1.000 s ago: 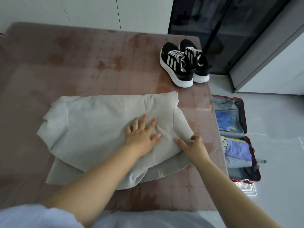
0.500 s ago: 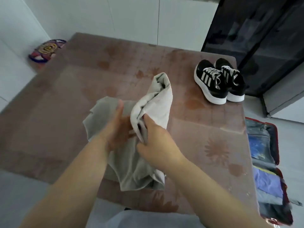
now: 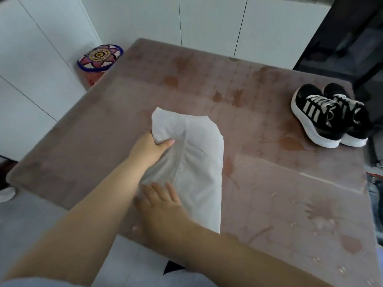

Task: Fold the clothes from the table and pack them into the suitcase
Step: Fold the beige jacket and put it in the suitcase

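A pale grey garment [image 3: 196, 162] lies on the brown table [image 3: 290, 193] as a long narrow folded strip running from near me to the table's middle. My left hand [image 3: 151, 148] grips the strip's far left edge, thumb on top of the cloth. My right hand [image 3: 159, 204] lies flat with fingers spread on the strip's near end, close to the table's front edge. Only a sliver of the suitcase [image 3: 375, 195] shows at the right edge, below the table.
A pair of black sneakers with white stripes [image 3: 329, 117] stands at the table's far right corner. A round patterned cushion or stool [image 3: 100, 58] sits on the floor beyond the left corner. White cabinet walls stand behind, a dark glass door at the right.
The garment went from spread wide, to lifted and bunched between both hands, to a narrow strip laid flat. My view swung left, so the suitcase slid nearly out of frame.
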Motion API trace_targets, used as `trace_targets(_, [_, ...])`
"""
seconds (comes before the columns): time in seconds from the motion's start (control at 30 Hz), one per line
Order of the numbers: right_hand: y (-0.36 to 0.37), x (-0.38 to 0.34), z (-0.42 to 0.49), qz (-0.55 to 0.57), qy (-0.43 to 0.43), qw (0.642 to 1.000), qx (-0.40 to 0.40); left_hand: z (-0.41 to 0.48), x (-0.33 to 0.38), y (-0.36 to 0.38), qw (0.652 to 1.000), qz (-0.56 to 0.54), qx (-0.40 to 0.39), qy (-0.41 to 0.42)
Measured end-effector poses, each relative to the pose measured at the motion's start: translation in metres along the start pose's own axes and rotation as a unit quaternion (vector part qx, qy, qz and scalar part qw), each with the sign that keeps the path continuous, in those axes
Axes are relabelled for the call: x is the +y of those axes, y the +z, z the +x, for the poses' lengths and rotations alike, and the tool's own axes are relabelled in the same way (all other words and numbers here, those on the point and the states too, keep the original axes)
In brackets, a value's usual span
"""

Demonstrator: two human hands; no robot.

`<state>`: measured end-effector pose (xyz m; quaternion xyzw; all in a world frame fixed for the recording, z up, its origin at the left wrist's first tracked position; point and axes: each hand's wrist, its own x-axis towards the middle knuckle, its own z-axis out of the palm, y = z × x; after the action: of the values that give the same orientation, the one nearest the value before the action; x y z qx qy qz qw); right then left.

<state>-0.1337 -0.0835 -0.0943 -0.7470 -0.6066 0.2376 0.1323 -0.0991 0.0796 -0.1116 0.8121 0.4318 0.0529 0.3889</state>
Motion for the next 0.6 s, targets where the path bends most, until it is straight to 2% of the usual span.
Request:
trace_targets(0.03, [0.004, 0.015, -0.007, -0.025, 0.034, 0.998, 0.043, 0.006, -0.008, 0.008, 1.0, -0.013, 0.009, -0.025])
trace_targets(0.1, [0.006, 0.043, -0.024, -0.076, 0.128, 0.988, 0.036, 0.013, -0.025, 0.022, 0.996, -0.03, 0.036, -0.081])
trace_targets(0.13, [0.01, 0.057, -0.029, -0.09, 0.149, 0.984, 0.031, 0.016, -0.032, 0.026, 0.993, -0.031, 0.045, -0.1])
trace_targets(0.2, [0.015, 0.078, -0.035, -0.075, 0.143, 0.987, -0.001, 0.016, -0.036, 0.028, 0.989, -0.041, 0.049, -0.13])
trace_targets(0.23, [0.007, 0.08, -0.034, -0.059, 0.132, 0.989, 0.021, 0.013, -0.035, 0.027, 0.989, -0.042, 0.054, -0.129])
trace_targets(0.3, [-0.013, 0.084, -0.02, -0.024, 0.13, 0.985, 0.11, 0.005, -0.033, 0.026, 0.994, -0.016, 0.079, -0.072])
trace_targets(0.37, [-0.035, 0.09, 0.0, -0.037, 0.164, 0.976, 0.142, -0.006, -0.031, 0.033, 0.994, 0.052, 0.089, 0.028])
trace_targets(0.43, [-0.04, 0.107, 0.016, -0.038, 0.197, 0.975, 0.097, -0.012, -0.032, 0.039, 0.991, 0.101, 0.041, 0.081])
trace_targets(0.5, [-0.033, 0.126, 0.025, -0.054, 0.219, 0.973, 0.05, -0.008, -0.034, 0.041, 0.99, 0.121, -0.014, 0.07])
trace_targets(0.6, [-0.02, 0.143, 0.033, -0.071, 0.238, 0.969, 0.005, 0.006, -0.04, 0.042, 0.982, 0.174, -0.055, 0.058])
